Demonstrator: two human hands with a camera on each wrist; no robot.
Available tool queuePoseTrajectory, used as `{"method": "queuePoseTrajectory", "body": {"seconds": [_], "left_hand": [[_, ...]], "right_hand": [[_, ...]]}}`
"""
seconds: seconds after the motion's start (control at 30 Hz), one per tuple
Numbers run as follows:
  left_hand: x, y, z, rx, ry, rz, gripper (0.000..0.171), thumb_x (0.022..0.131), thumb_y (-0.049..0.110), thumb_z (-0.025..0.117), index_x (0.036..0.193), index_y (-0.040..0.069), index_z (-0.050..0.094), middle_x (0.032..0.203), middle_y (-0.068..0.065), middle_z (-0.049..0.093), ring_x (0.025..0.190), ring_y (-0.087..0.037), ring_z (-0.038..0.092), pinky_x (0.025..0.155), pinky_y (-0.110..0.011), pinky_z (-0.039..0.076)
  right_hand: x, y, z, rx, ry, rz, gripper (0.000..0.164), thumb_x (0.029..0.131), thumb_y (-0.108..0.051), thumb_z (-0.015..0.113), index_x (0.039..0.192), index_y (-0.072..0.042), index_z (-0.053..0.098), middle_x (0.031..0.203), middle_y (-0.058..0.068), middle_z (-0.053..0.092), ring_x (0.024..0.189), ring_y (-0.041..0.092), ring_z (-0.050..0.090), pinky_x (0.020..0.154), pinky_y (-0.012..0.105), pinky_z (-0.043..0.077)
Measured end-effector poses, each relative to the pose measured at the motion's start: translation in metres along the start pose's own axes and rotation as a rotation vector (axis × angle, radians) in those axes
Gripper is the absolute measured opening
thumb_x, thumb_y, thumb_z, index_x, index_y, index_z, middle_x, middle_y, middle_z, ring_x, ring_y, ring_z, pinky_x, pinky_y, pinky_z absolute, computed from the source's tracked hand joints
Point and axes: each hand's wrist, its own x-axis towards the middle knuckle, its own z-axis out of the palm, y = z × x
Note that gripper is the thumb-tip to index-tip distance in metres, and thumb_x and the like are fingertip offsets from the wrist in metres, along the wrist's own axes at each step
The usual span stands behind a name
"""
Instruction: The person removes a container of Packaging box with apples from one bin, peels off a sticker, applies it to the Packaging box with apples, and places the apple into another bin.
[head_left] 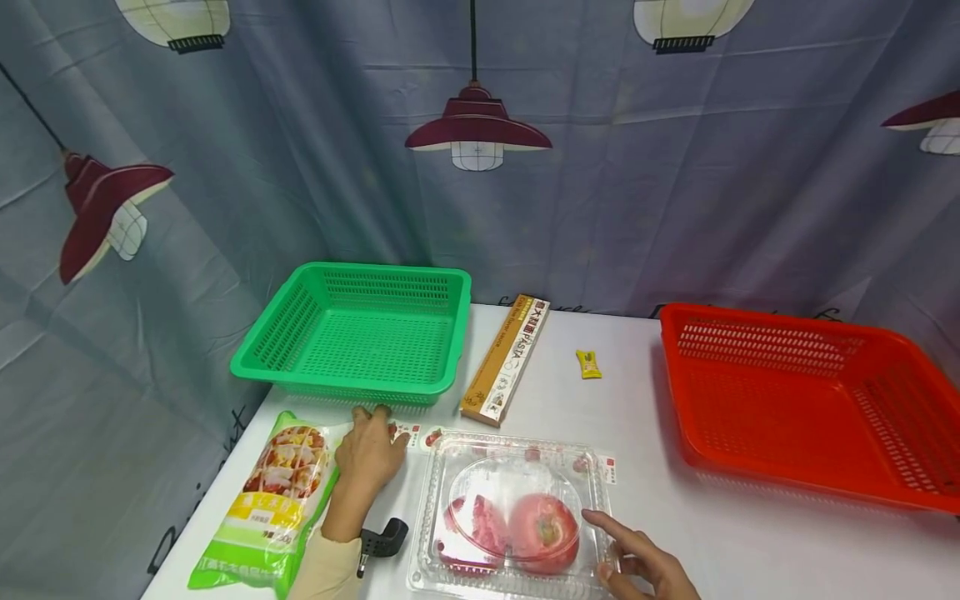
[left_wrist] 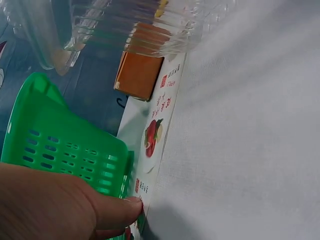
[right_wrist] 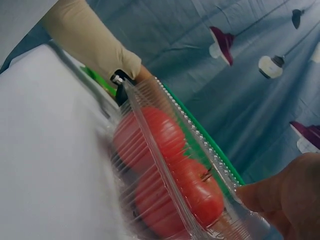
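My right hand (head_left: 641, 560) grips the right side of a clear plastic clamshell box (head_left: 513, 448), thumb at its rim (right_wrist: 238, 192) and index finger over the lid edge. Two red tomatoes (head_left: 543, 533) sit inside it, side by side. Over the left end of a long white strip printed with tomatoes (head_left: 408, 432) rests my left hand (head_left: 369, 454), fingers spread toward the green basket (head_left: 446, 385). In the left wrist view its thumb (left_wrist: 120, 212) lies straight against the strip's edge; its other fingertips are mostly hidden there. The strip continues behind the clamshell, showing through the plastic.
A green food bag (head_left: 281, 492) lies left of my left arm. Behind the clamshell are a pasta box (head_left: 506, 358) and a small yellow packet (head_left: 588, 364). At the right stands a red basket (head_left: 678, 417); a grey curtain (head_left: 585, 225) hangs behind the table.
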Motion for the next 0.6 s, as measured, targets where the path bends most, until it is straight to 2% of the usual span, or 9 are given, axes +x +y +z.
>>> {"method": "queuePoseTrajectory", "body": {"seconds": [0.13, 0.23, 0.43, 0.53, 0.6], "left_hand": [[-0.002, 0.003, -0.001, -0.029, 0.020, -0.008, 0.025, 0.083, 0.021, 0.076, 0.097, 0.005, 0.064, 0.096, -0.020, 0.049, 0.066, -0.037, 0.058, 0.049, -0.047, 0.043], [-0.004, 0.006, 0.000, -0.040, 0.040, -0.015, 0.023, 0.083, 0.016, 0.077, 0.099, 0.005, 0.065, 0.094, -0.020, 0.052, 0.074, -0.039, 0.057, 0.051, -0.048, 0.044], [-0.009, 0.014, 0.007, -0.051, 0.104, 0.003, 0.038, 0.079, 0.006, 0.079, 0.113, -0.003, 0.065, 0.098, -0.029, 0.054, 0.090, -0.048, 0.050, 0.061, -0.055, 0.047], [-0.011, 0.015, 0.008, -0.038, 0.111, 0.012, 0.044, 0.078, 0.005, 0.080, 0.118, -0.005, 0.063, 0.103, -0.032, 0.053, 0.093, -0.049, 0.049, 0.061, -0.057, 0.048], [-0.011, 0.015, 0.008, -0.026, 0.104, 0.013, 0.047, 0.078, 0.007, 0.080, 0.120, -0.007, 0.062, 0.106, -0.032, 0.052, 0.093, -0.049, 0.049, 0.061, -0.057, 0.048]], "right_hand": [[0.001, 0.001, -0.002, 0.029, -0.034, 0.020, 0.051, 0.093, -0.013, 0.066, 0.141, -0.001, 0.051, 0.098, 0.012, 0.051, 0.085, 0.022, 0.054, 0.073, 0.030, 0.053], [0.001, 0.001, -0.003, 0.033, -0.049, 0.031, 0.053, 0.093, -0.014, 0.066, 0.142, -0.001, 0.049, 0.099, 0.012, 0.050, 0.085, 0.023, 0.054, 0.073, 0.029, 0.053], [0.001, 0.001, -0.003, -0.016, -0.023, -0.025, 0.049, 0.093, -0.012, 0.066, 0.139, -0.002, 0.053, 0.097, 0.010, 0.051, 0.085, 0.020, 0.053, 0.074, 0.028, 0.051], [0.000, 0.003, -0.006, 0.037, -0.066, 0.013, 0.049, 0.094, -0.015, 0.065, 0.140, -0.004, 0.052, 0.098, 0.012, 0.050, 0.086, 0.023, 0.054, 0.074, 0.031, 0.054], [-0.001, 0.005, -0.010, 0.097, -0.115, 0.070, 0.049, 0.095, -0.020, 0.064, 0.141, -0.008, 0.051, 0.100, 0.014, 0.048, 0.088, 0.025, 0.054, 0.073, 0.034, 0.056]]}}
